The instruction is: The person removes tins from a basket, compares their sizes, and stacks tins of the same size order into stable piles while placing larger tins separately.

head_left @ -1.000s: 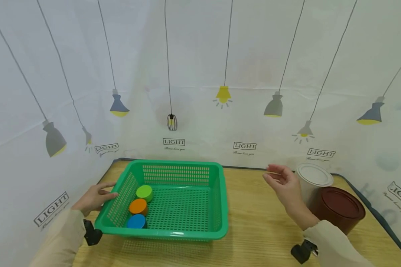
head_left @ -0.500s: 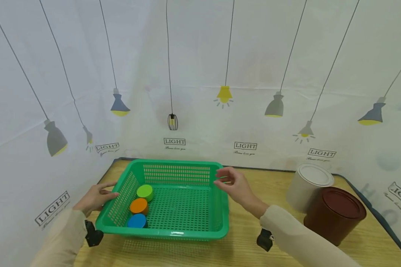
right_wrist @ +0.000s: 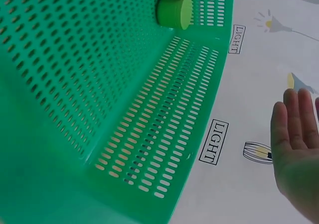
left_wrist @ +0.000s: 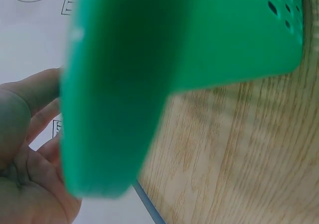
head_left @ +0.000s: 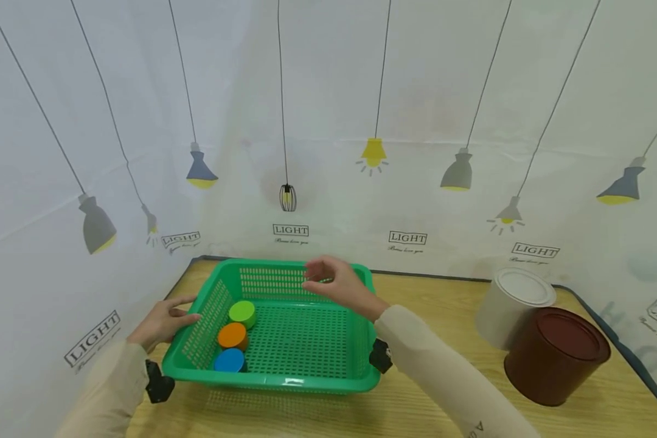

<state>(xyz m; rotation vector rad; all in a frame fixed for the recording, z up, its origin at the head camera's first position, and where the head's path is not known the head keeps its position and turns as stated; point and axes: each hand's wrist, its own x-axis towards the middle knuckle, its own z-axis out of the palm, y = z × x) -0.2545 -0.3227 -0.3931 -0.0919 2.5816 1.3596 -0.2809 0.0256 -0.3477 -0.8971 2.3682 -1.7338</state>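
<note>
In the head view a green plastic basket (head_left: 274, 382) with slotted walls stands on the table. My left hand (head_left: 161, 322) holds its left rim, the thumb lying over the edge; in the left wrist view the rim hides the fingertips. Along the left wall inside sit three short round pieces: light green (head_left: 243, 312), orange (head_left: 233, 336) and blue (head_left: 230, 360). My right hand (head_left: 336, 283) hovers over the back right of the basket, fingers loosely bent and nothing in them. The right wrist view shows this hand (right_wrist: 299, 154) beyond the slotted wall, palm visible.
A white lidded tub (head_left: 511, 304) and a dark brown lidded tub (head_left: 558, 356) stand close together at the right of the wooden table (head_left: 432, 340). Behind the table hangs a pale cloth (head_left: 328, 121) printed with lamps, enclosing the back and sides.
My right hand has moved left from beside the two tubs to above the basket, staying empty. My left hand stays at the basket's rim; the round pieces keep their places.
</note>
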